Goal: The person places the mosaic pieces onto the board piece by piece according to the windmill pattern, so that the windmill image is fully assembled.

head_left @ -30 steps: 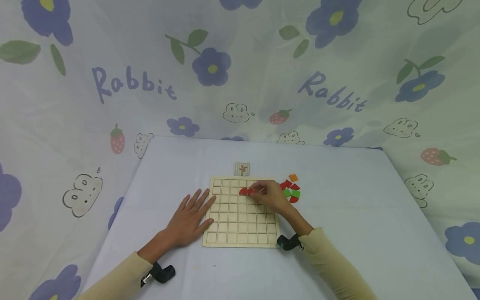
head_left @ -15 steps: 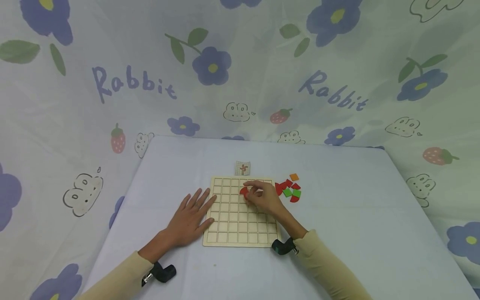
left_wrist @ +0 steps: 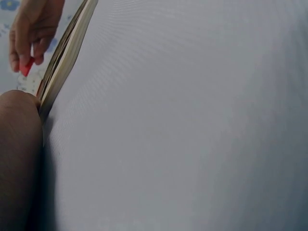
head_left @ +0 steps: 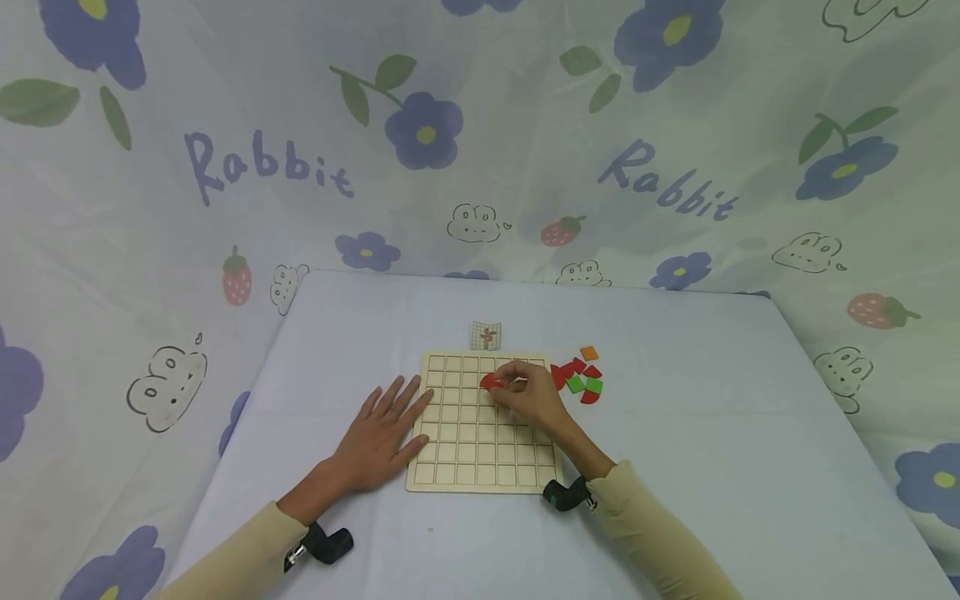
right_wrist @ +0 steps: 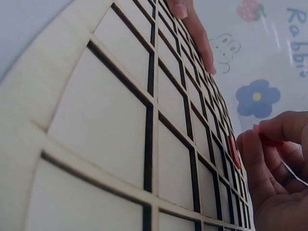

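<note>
A pale wooden board (head_left: 465,452) with a square grid lies in front of me. My left hand (head_left: 378,442) rests with spread, straight fingers on its left edge. Over the upper part of the grid, my right hand (head_left: 528,396) pinches a small red piece (right_wrist: 270,141) between thumb and fingers. The left wrist view shows that red piece (left_wrist: 27,67) poking out below the fingertips. Another red piece (right_wrist: 233,151) sits in a grid cell right beside those fingertips, and in the head view this seated piece (head_left: 489,381) looks like a rounded wedge.
Right of the board lie loose red wedges (head_left: 591,397), green squares (head_left: 575,384) and an orange square (head_left: 589,353). A small pattern card (head_left: 486,336) with a pinwheel picture lies behind the board. White cloth (head_left: 712,400) covers the table; a printed curtain hangs behind.
My right hand has shifted slightly left and turned over the grid, bringing its red piece close to the seated one. The loose red pieces beside the board show more. My left hand stays put.
</note>
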`<state>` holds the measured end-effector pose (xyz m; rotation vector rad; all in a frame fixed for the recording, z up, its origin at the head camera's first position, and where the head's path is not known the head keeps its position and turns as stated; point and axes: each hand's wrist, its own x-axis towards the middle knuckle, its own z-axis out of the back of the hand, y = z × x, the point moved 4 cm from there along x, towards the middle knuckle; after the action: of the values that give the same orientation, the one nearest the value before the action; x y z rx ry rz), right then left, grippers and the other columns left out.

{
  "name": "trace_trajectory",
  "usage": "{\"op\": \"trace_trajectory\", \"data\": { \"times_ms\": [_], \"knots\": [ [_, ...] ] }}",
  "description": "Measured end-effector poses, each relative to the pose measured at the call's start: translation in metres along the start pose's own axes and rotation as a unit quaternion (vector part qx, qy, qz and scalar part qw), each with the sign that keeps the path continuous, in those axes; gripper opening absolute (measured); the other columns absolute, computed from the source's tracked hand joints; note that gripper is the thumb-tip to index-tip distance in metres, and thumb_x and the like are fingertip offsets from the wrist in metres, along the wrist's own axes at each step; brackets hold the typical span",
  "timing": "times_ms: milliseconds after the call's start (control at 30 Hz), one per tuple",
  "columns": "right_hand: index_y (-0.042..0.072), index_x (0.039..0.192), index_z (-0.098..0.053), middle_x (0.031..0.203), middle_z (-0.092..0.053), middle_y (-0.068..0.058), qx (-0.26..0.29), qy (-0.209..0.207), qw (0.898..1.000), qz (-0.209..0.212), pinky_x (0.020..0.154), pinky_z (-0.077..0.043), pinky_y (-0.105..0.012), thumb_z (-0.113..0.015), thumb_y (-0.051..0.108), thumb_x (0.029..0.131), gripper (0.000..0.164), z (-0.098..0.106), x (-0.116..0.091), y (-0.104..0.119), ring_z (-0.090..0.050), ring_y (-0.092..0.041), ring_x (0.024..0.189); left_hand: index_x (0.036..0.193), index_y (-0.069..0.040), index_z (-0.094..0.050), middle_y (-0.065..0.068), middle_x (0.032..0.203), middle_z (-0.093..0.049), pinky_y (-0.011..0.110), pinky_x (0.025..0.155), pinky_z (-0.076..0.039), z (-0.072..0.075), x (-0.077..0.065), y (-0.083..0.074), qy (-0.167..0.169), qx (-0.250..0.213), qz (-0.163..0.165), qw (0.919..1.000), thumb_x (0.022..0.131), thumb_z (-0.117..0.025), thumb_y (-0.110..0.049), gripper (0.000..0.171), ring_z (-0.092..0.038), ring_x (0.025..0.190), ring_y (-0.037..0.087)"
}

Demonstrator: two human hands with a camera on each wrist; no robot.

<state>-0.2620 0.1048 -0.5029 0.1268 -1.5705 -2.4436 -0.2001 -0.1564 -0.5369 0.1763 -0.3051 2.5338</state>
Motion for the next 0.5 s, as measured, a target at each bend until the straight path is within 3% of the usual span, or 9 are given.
{"op": "trace_trajectory", "data": {
  "times_ms": [300,500],
  "knots": [
    [0.008,0.1,-0.075,0.089,-0.068,0.0,-0.008,0.028,0.999,0.031,0.068,-0.053,-0.029,-0.075,0.008,0.086,0.014,-0.0027,0.0015,0.0012,-0.063,-0.017,0.078,0.155,-0.013,-0.031,0.012,0.161,-0.021,0.058,0.113,-0.014,0.0008,0.0003,-0.0011,-0.017,-0.003,-0.007,0.9998,0.101,-0.043,-0.049,0.067,-0.015,0.147,0.035],
    [0.012,0.105,-0.077,0.101,-0.068,0.002,-0.019,0.045,0.998,0.042,0.077,-0.052,-0.031,-0.072,0.005,0.09,0.018,-0.0054,0.0013,0.0016,-0.062,-0.015,0.088,0.157,-0.014,-0.028,0.011,0.162,-0.017,0.056,0.115,-0.012,0.0007,0.0001,-0.0007,0.0,0.004,-0.002,1.0,0.101,-0.039,-0.05,0.067,-0.011,0.148,0.033]
  ]
}}
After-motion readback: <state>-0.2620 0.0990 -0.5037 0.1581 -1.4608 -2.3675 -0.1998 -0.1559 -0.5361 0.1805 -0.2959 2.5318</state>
